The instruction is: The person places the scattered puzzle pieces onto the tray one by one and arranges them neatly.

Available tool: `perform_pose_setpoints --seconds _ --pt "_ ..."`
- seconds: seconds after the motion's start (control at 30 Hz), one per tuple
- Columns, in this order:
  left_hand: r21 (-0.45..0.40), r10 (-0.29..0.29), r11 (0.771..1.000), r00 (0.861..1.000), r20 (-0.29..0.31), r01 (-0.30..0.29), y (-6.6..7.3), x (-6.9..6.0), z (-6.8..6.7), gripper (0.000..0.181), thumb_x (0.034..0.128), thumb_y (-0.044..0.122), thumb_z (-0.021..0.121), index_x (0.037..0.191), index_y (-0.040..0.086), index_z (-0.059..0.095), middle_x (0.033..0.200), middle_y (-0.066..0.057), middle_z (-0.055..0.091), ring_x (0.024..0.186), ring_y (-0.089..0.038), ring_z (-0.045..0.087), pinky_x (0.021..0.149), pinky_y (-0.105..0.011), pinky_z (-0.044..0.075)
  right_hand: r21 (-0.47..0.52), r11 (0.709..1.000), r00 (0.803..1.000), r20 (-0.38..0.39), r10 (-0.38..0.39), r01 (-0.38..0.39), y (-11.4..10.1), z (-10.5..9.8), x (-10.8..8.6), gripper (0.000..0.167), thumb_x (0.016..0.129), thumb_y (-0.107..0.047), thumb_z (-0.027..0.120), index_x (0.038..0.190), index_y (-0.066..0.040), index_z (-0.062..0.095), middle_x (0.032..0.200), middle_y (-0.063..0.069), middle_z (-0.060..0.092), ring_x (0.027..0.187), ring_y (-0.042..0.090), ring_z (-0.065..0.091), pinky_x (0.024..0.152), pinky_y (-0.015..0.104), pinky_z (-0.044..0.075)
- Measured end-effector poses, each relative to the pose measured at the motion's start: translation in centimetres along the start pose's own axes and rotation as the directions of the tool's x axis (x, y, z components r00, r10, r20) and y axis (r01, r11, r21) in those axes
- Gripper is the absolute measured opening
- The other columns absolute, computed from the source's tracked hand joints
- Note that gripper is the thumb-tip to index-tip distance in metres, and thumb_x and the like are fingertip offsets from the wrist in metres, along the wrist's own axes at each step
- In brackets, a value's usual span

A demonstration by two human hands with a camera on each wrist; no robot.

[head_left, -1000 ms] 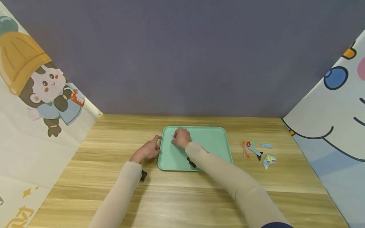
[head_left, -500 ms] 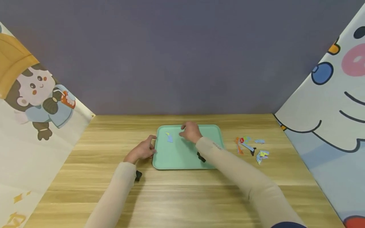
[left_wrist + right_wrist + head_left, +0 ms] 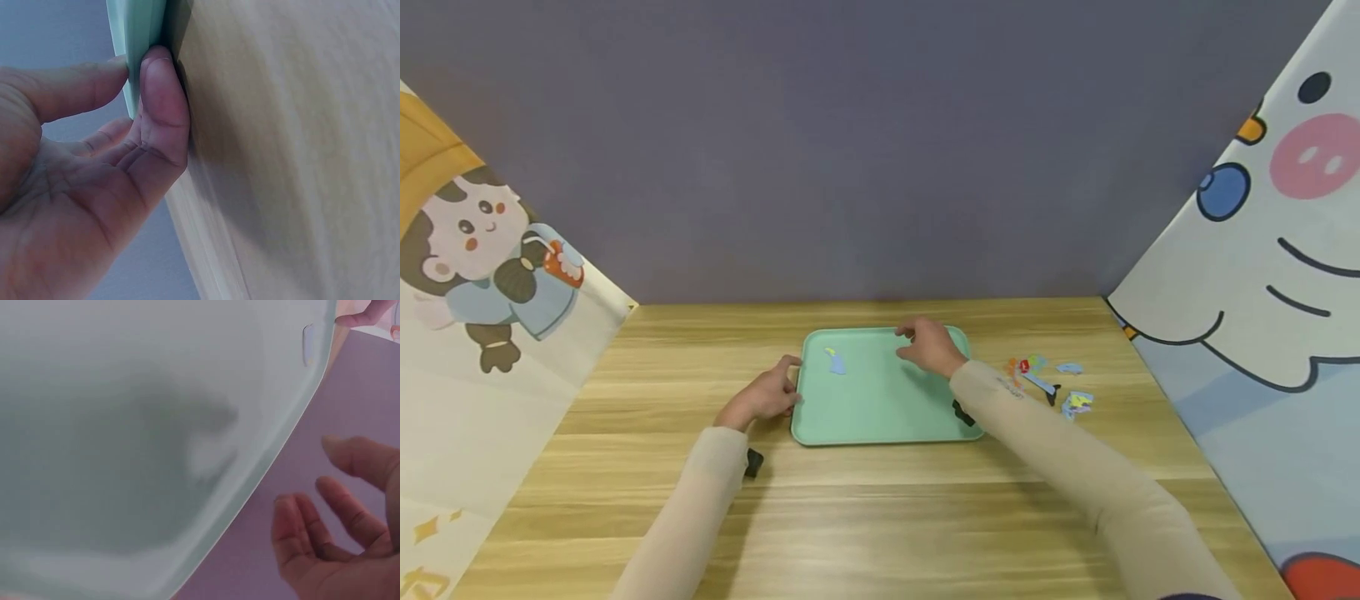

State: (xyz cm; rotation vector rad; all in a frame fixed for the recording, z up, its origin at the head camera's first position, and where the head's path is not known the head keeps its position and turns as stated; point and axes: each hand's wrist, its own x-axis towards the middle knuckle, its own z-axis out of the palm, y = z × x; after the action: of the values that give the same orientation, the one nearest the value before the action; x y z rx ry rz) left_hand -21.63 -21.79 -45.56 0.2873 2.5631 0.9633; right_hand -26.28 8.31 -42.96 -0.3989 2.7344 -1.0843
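A mint-green tray (image 3: 880, 417) lies on the wooden table. My left hand (image 3: 765, 395) is at its left edge; in the left wrist view the thumb (image 3: 94, 87) and a curled finger (image 3: 164, 94) pinch the tray's rim between them. On the tray, near its upper left corner, lies a flat pale-blue piece (image 3: 837, 364) with a yellowish tip. My right hand (image 3: 931, 346) hovers over the tray's far right part, fingers loosely bent and apart. Nothing sits between those fingers in the right wrist view, where the same pale-blue piece (image 3: 307, 345) shows near the rim.
Right of the tray lie several flat coloured pieces: an orange one (image 3: 1013, 372), a red one (image 3: 1024, 367), a blue strip (image 3: 1037, 382) with a black end, a small blue piece (image 3: 1070, 368) and a blue-yellow cluster (image 3: 1077, 404). A grey wall (image 3: 880, 150) rises behind the table.
My right hand has left the pale-blue piece at the tray's upper left and moved right across the tray. The left hand stays at the tray's edge. The head view has shifted slightly right.
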Motion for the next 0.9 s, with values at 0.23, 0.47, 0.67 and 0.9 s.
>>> perform_pose_setpoints --seconds 0.23,0.47,0.67,0.9 --pt "0.009 0.006 1.000 1.000 -0.002 -0.006 -0.2 0.1 0.0 0.061 0.0894 -0.002 0.059 0.140 0.000 0.024 0.086 -0.011 0.063 0.065 -0.017 0.059 0.061 -0.031 0.048 0.017 0.996 0.996 0.009 -0.087 0.087 1.8 -1.2 -0.7 0.038 0.086 -0.006 0.068 0.122 -0.002 0.059 0.124 0.015 0.056 0.108 0.032 0.053 0.086 0.040 0.047" --pt "-0.003 0.000 1.000 1.000 -0.003 0.000 -0.4 0.3 0.1 0.060 0.0899 -0.001 0.059 0.139 0.002 0.025 0.086 -0.011 0.062 0.065 -0.017 0.058 0.061 -0.030 0.048 0.018 0.998 0.998 -0.014 -0.054 0.055 3.8 -2.4 -1.3 0.039 0.086 -0.003 0.067 0.123 0.001 0.058 0.123 0.015 0.056 0.111 0.035 0.052 0.087 0.042 0.046" --pt "-0.002 -0.007 1.000 1.000 0.001 0.007 -0.5 0.3 0.1 0.060 0.0900 -0.001 0.059 0.139 0.002 0.025 0.087 -0.012 0.062 0.065 -0.018 0.059 0.061 -0.030 0.048 0.018 1.000 1.000 -0.014 -0.003 0.004 5.6 -3.8 -2.6 0.037 0.087 -0.004 0.066 0.123 0.002 0.057 0.132 0.019 0.048 0.112 0.036 0.050 0.088 0.044 0.046" --pt "-0.003 -0.017 1.000 1.000 -0.002 0.017 -0.4 0.3 0.1 0.060 0.0900 -0.001 0.059 0.139 0.002 0.025 0.085 -0.011 0.062 0.066 -0.017 0.058 0.061 -0.030 0.048 -0.024 1.000 0.999 -0.042 -0.006 0.005 8.6 -5.3 -4.1 0.039 0.087 -0.004 0.065 0.124 0.004 0.056 0.123 0.020 0.055 0.107 0.036 0.051 0.088 0.046 0.045"
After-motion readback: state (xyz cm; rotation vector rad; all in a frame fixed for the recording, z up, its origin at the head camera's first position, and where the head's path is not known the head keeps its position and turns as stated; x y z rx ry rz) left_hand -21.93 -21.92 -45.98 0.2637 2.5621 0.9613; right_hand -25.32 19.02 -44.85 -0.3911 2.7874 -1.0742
